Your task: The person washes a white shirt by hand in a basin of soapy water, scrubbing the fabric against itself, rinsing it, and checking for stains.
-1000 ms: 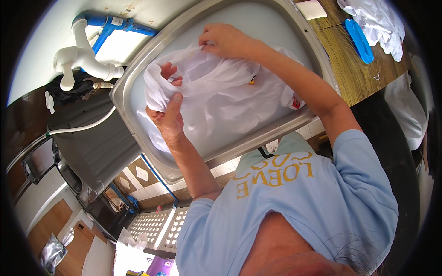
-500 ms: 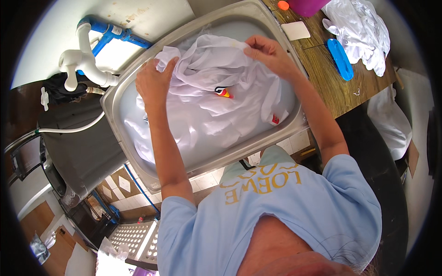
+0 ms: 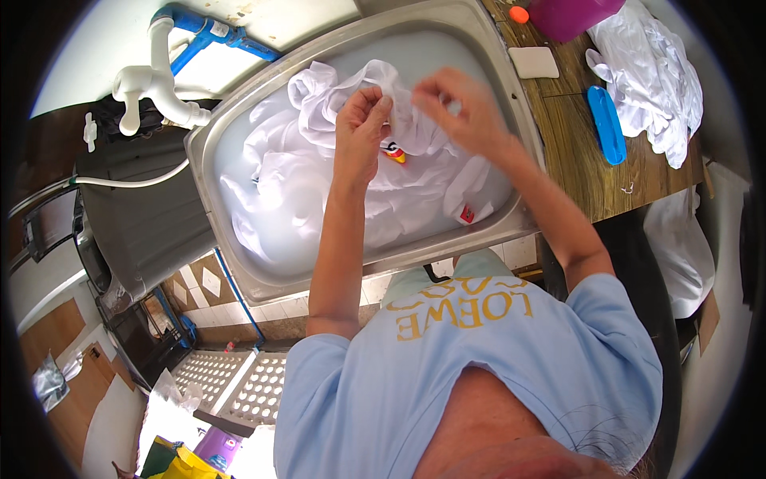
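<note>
A wet white garment (image 3: 319,172) lies bunched and partly under cloudy water in a grey basin (image 3: 202,180). It bears a small red, yellow and black emblem (image 3: 394,154) and a red tag (image 3: 467,214). My left hand (image 3: 361,136) pinches a raised fold of the garment between thumb and fingers, just left of the emblem. My right hand (image 3: 467,112) hovers over the garment's far right part, its fingers bent and smeared by motion. Whether cloth is between those fingers does not show.
Right of the basin, a wooden table (image 3: 570,176) holds a blue brush (image 3: 606,126), a pale soap bar (image 3: 533,62), an orange cap (image 3: 519,14), a purple container (image 3: 570,16) and white cloths (image 3: 650,80). A white faucet (image 3: 148,88) stands at the basin's left.
My left hand has moved right, from the garment's left edge to its middle. My right hand has shifted slightly and is now blurred. The raised folds are gathered closer together.
</note>
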Tool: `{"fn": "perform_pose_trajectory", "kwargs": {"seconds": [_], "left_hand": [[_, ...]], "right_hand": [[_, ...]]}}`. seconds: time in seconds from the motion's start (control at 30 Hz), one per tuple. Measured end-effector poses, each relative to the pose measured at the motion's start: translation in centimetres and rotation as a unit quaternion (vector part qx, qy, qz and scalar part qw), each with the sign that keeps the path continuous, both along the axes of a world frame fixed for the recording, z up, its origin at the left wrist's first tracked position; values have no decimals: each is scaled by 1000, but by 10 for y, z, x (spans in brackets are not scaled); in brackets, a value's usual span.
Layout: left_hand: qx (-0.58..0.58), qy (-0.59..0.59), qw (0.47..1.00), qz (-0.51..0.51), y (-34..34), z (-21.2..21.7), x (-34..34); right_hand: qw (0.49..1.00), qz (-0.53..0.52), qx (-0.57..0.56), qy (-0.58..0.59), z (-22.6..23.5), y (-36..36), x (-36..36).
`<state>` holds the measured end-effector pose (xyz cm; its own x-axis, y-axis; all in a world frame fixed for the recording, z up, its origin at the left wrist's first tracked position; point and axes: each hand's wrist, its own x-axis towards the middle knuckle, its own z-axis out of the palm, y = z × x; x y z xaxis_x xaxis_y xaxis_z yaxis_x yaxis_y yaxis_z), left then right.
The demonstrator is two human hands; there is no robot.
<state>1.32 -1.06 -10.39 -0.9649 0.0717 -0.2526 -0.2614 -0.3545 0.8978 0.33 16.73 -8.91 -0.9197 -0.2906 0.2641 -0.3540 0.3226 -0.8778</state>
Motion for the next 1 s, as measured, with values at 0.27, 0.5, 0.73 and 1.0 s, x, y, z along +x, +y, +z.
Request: {"fn": "perform_pose_trajectory", "kwargs": {"seconds": [0.27, 0.5, 0.73, 1.0], "left_hand": [[-43, 64, 991, -113, -21, 81, -10], [-69, 99, 989, -91, -4, 40, 19], [-128, 220, 965, -57, -33, 127, -14], [-165, 107, 976, -96, -17, 51, -37]], "right_hand": [[946, 251, -64, -192, 21, -8, -91], [919, 323, -173, -147, 111, 23, -82], [955, 190, -196, -121, 124, 55, -55], [932, 34, -262, -250, 14, 52, -34]]}}
